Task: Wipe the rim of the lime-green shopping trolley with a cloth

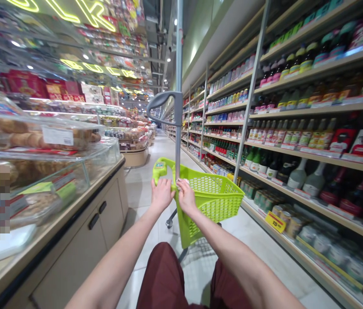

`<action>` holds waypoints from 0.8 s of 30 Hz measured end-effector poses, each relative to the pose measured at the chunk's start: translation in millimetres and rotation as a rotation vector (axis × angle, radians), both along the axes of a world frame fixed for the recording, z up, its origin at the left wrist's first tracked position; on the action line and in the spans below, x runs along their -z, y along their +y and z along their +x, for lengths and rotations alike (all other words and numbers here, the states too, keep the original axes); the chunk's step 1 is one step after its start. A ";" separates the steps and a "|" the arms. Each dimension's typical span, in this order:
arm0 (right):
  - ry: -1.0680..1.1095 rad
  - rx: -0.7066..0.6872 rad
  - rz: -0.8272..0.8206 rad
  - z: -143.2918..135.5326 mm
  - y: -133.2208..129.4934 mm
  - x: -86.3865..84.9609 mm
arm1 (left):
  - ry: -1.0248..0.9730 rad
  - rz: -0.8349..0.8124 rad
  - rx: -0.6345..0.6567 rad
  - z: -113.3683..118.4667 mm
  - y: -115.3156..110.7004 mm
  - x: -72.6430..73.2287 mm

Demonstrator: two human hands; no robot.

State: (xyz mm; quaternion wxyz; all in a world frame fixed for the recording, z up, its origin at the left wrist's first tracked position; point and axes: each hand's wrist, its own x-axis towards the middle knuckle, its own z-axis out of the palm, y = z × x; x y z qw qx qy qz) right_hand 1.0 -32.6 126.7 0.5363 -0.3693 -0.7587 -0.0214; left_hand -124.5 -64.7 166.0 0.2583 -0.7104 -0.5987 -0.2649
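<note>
A lime-green shopping cart [215, 204] with a perforated basket stands right in front of my knees. My left hand [162, 193] is closed over its green handle [159, 169], left of a tall grey pole [178, 51]. Just right of the pole, my right hand [186, 196] is closed on the cart's handle too, its fingers curled and partly hidden. A small whitish patch shows at its fingertips, too small to name. Higher up, a grey looped plastic piece [164, 108] is fixed to the pole. Below, a caster wheel [169, 223] touches the floor.
Tall shelves [316, 159] of bottles and cans line the right side, with a yellow price tag [275, 221] low down. On the left, a wooden counter [81, 240] carries clear containers [55, 135] of food. A pale tiled aisle [162, 146] runs ahead between them.
</note>
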 end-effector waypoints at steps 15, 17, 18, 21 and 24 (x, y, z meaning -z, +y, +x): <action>-0.052 0.081 0.385 24.6 -26.3 -114.1 | 0.011 0.002 0.050 9.9 -20.6 -6.9; -0.144 0.110 0.469 18.4 -26.4 -153.2 | 0.017 -0.010 0.071 11.9 -23.5 -7.1; -0.199 0.135 0.487 17.3 -23.9 -167.3 | 0.020 -0.014 0.082 12.8 -24.5 -6.9; -0.381 0.193 0.484 20.0 -11.8 -181.7 | 0.023 -0.015 0.099 13.4 -25.8 -5.4; -0.540 0.188 0.479 27.5 -4.6 -157.3 | 0.001 0.001 0.067 8.7 -24.4 -4.2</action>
